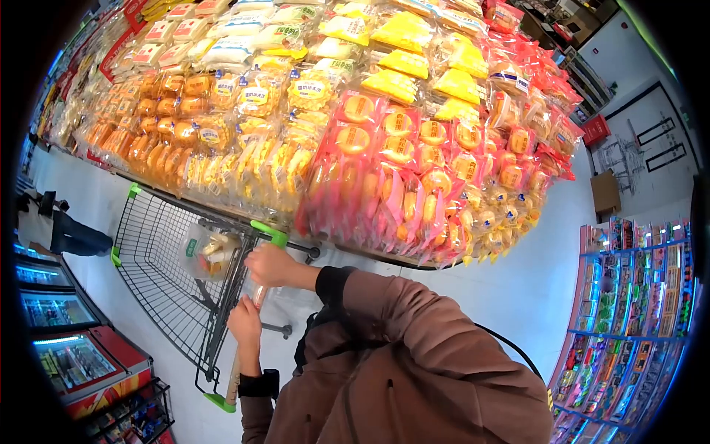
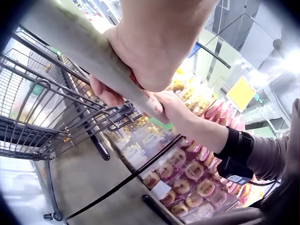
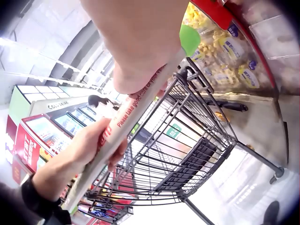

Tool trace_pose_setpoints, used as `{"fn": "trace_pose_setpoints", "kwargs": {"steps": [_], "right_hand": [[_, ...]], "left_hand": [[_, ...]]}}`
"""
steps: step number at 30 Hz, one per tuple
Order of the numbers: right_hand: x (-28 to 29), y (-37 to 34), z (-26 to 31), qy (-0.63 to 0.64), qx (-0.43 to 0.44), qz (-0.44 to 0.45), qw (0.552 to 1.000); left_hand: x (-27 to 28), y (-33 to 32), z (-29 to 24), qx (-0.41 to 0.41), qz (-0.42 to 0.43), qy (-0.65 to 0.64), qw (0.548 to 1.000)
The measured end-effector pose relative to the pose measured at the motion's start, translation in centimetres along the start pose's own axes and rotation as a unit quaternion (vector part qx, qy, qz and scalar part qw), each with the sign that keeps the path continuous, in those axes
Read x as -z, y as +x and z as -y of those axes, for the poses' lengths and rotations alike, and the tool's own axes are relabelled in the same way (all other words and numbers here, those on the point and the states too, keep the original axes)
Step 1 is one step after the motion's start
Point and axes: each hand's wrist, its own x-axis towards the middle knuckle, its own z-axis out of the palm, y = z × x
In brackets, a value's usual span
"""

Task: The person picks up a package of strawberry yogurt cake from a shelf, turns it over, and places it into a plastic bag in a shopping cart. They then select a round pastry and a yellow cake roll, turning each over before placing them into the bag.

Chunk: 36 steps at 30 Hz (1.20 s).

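Both hands grip the pale handle (image 3: 136, 112) of a wire shopping cart (image 1: 166, 259); the handle carries red lettering and green end caps. In the head view my left hand (image 1: 244, 322) wraps it lower down, toward the near end. Close beside it, my right hand (image 1: 270, 265) holds the handle near the green cap (image 1: 268, 233) at the bread display. Fingers of the left hand (image 3: 89, 145) curl round the bar in the right wrist view. A clear bag (image 1: 194, 255) with a green label and some packed food sits in the cart.
A large display of packaged bread and pastries (image 1: 355, 140) runs right along the cart's far side. Glass-fronted freezers (image 1: 63, 362) line the left, near a person in jeans (image 1: 81, 235). Shelves of small packets (image 1: 629, 296) stand at the right, beyond pale floor (image 1: 510, 288).
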Motion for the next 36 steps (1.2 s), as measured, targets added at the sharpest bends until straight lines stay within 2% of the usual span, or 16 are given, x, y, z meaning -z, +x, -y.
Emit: {"fn": "trace_pose_setpoints", "kwargs": {"steps": [2, 3, 7, 10, 12, 14, 16, 18, 20, 22, 26, 29, 31, 34, 36], "right_hand": [[1.1, 0.5, 0.6, 0.108, -0.048, -0.013, 0.993], [1.7, 0.6, 0.8, 0.173, -0.079, 0.011, 0.982], [7.4, -2.0, 5.2, 0.283, -0.064, 0.009, 0.957], [13.6, -4.9, 7.5, 0.308, -0.024, 0.067, 0.949], [17.8, -6.3, 8.0, 0.296, -0.032, 0.071, 0.952], [23.0, -7.2, 8.2, 0.229, -0.064, 0.025, 0.971], [27.4, -7.9, 7.4, 0.117, -0.055, -0.078, 0.989], [31.1, -9.2, 6.2, 0.028, -0.112, -0.158, 0.981], [33.6, -10.9, 4.9, 0.009, -0.199, -0.246, 0.949], [35.2, -12.4, 3.3, -0.004, -0.226, -0.278, 0.933], [36.9, -14.5, 1.2, -0.002, -0.242, -0.286, 0.927], [38.5, -15.6, 0.3, 0.000, -0.256, -0.268, 0.929], [40.2, -16.5, -0.1, 0.018, -0.244, -0.288, 0.926], [43.3, -18.5, -1.3, -0.010, -0.249, -0.301, 0.920], [45.2, -19.4, -2.4, -0.013, -0.234, -0.317, 0.919]], "left_hand": [[-0.3, 0.8, -1.2, -0.037, -0.011, 0.007, 0.999], [-0.3, 1.1, -1.6, -0.063, 0.001, 0.007, 0.998], [-0.9, 1.3, -2.0, -0.123, -0.022, -0.031, 0.992], [-0.5, 1.5, -2.2, -0.104, 0.035, -0.043, 0.993], [-0.1, 1.4, -2.7, -0.092, 0.026, -0.051, 0.994], [0.0, 1.4, -3.0, -0.081, 0.024, -0.021, 0.996], [-0.2, 1.4, -3.0, -0.081, 0.018, -0.023, 0.996], [-0.2, 1.3, -3.1, -0.076, 0.016, -0.019, 0.997], [-0.1, 1.3, -3.2, -0.079, 0.007, -0.017, 0.997], [-0.4, 1.3, -2.9, -0.081, -0.002, -0.010, 0.997], [-0.7, 1.2, -2.9, -0.080, -0.033, 0.006, 0.996], [-0.9, 1.2, -3.0, -0.052, -0.063, 0.044, 0.996], [0.6, 1.1, -4.7, -0.028, -0.062, 0.053, 0.996], [3.6, 1.3, -8.6, -0.081, -0.177, -0.053, 0.979], [6.0, 0.8, -12.4, -0.135, -0.199, -0.173, 0.955]]}}
